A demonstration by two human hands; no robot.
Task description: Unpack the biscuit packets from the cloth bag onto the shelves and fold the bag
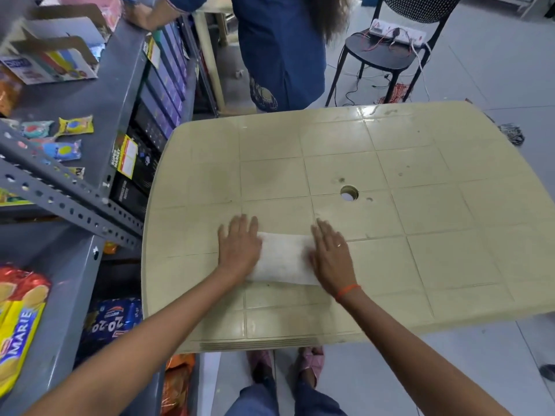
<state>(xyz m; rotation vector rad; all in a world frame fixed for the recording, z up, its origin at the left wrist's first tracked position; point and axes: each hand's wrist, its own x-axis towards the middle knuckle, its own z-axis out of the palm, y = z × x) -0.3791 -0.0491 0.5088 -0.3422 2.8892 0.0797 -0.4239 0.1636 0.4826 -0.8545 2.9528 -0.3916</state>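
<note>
Head view, looking down: both of my hands lie flat, fingers spread, on a white cloth bag (283,259) folded into a small rectangle on the beige tiled surface (420,205). My left hand (238,246) covers the bag's left end, palm down; my right hand (330,256), a ring on one finger and an orange thread at the wrist, presses on its right end and shows slight motion blur. Neither hand grips anything; the bag sits between and under them, near the surface's close edge, its middle strip bare.

To my left stands a grey metal shelf rack (69,202). Yellow and red biscuit packets marked MARIE (21,322) rest on a lower shelf at the frame's left edge, and a blue packet marked 20-20 (115,318) lies deeper in, just beside the surface's corner. Small yellow and blue sachets (69,136) are scattered on the upper shelf, near an open cardboard box (51,55). Dark boxes with purple fronts (165,85) line the rack's end.

A round hole (349,193) marks the surface well beyond my hands. Behind it a person in dark blue clothing (279,49) stands beside the rack, and a black chair (387,52) carries a white power strip (396,31) with trailing wires. My pink sandals (312,360) show under the near edge.
</note>
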